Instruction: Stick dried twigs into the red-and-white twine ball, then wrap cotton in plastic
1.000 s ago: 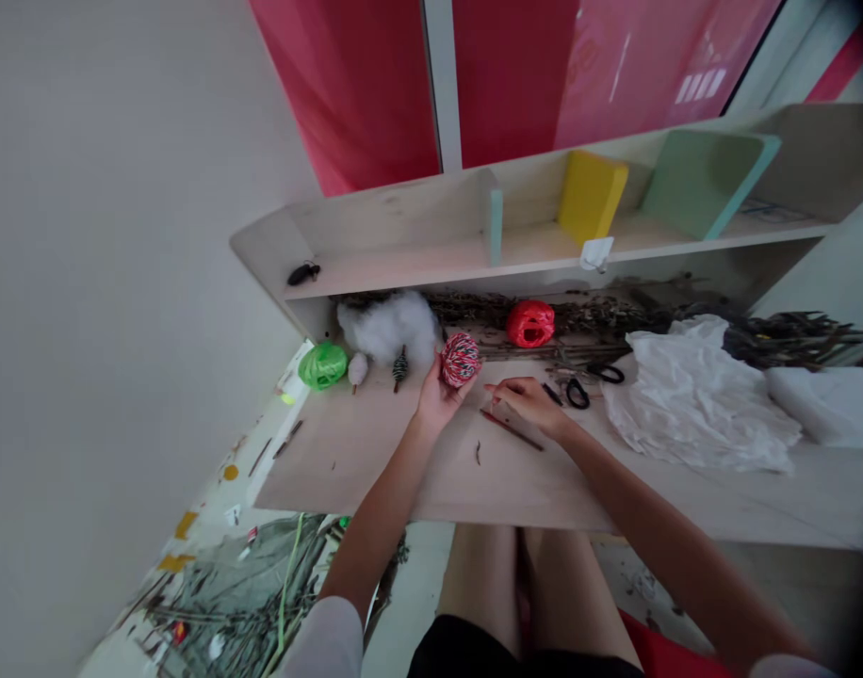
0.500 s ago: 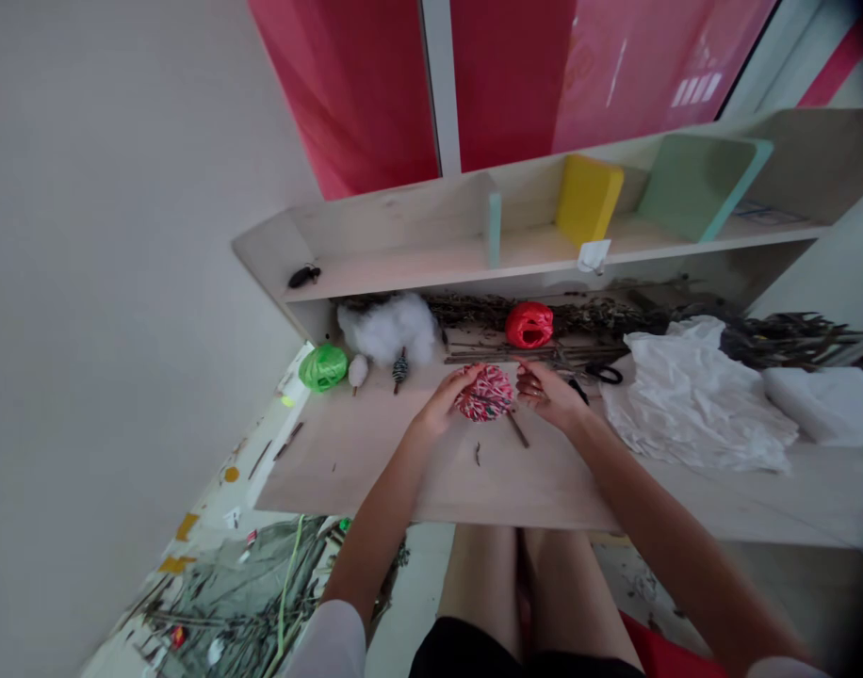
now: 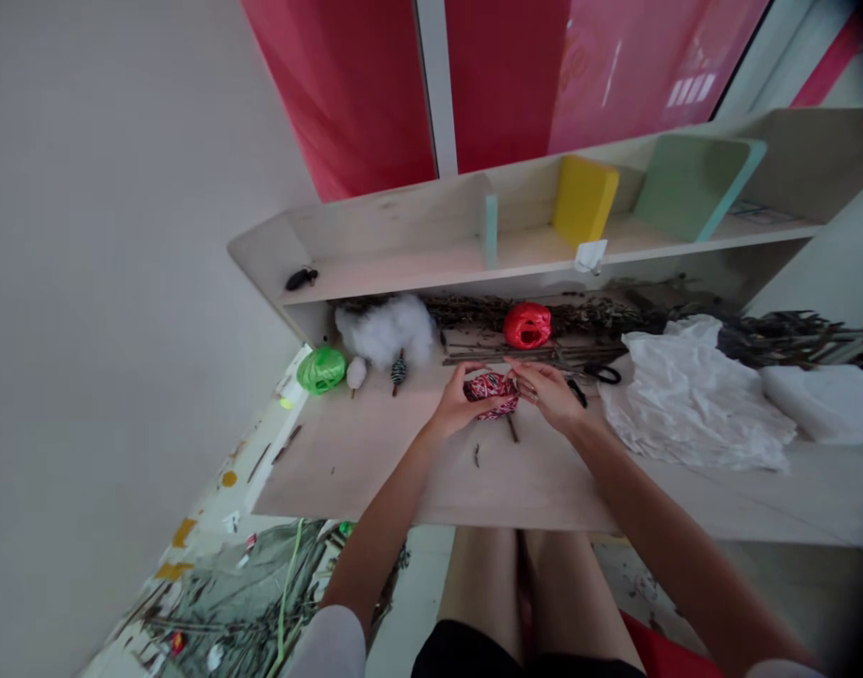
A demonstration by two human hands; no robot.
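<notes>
The left hand (image 3: 461, 407) is half closed, its fingers curved around the near side of the twine ball (image 3: 491, 393), a squashed-looking bundle of red and white twine. The right hand (image 3: 546, 395) is also half closed, its fingertips (image 3: 520, 380) pressed against the ball's right side, so both hands hold it between them, just above the board (image 3: 347, 461). How much of the ball rests on the board is hidden.

Just below the ball and touching neither hand lies a short stick (image 3: 512, 429), with a smaller twig (image 3: 477, 456) nearer the person. Beyond the hands runs a bundle of long twigs (image 3: 534, 356), and past it sits a red raffia ball (image 3: 527, 325). To the right of the right hand are black-handled scissors (image 3: 602, 374), then a crumpled plastic sheet (image 3: 692, 405) and a white cloth (image 3: 813, 405).

Left of the left hand stand a small striped cone (image 3: 398, 371), a white bud (image 3: 356, 373), a heap of cotton wool (image 3: 385, 330) and a green raffia ball (image 3: 321, 370). Farther out, past the twigs, is a shelf (image 3: 396, 264) holding a yellow block (image 3: 583, 201).
</notes>
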